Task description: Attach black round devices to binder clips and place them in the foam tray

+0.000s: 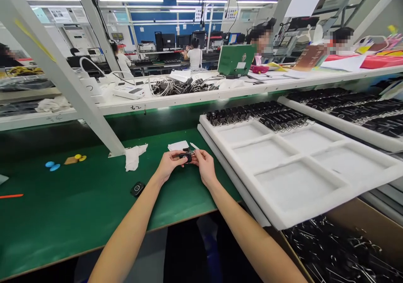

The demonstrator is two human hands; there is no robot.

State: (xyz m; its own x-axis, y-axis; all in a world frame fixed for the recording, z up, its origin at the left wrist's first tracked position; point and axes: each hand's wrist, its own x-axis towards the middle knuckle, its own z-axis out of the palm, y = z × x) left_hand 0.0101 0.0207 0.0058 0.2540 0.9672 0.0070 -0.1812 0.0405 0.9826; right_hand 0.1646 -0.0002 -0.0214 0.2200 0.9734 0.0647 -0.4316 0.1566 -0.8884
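Note:
Near the middle of the green mat, a small black device with a binder clip on it is held between both hands. My left hand is closed round the device, its thumb on the face. The fingers of my right hand pinch the clip's silver wire handle. A second black device with a round mark lies on the mat, left of my left forearm. White paper lies just behind the hands.
At right, a white foam tray holds rows of black clips at its back. Below it stands a cardboard box of loose clips. A crumpled white cloth and a slanting white post are at left. People sit beyond the shelf.

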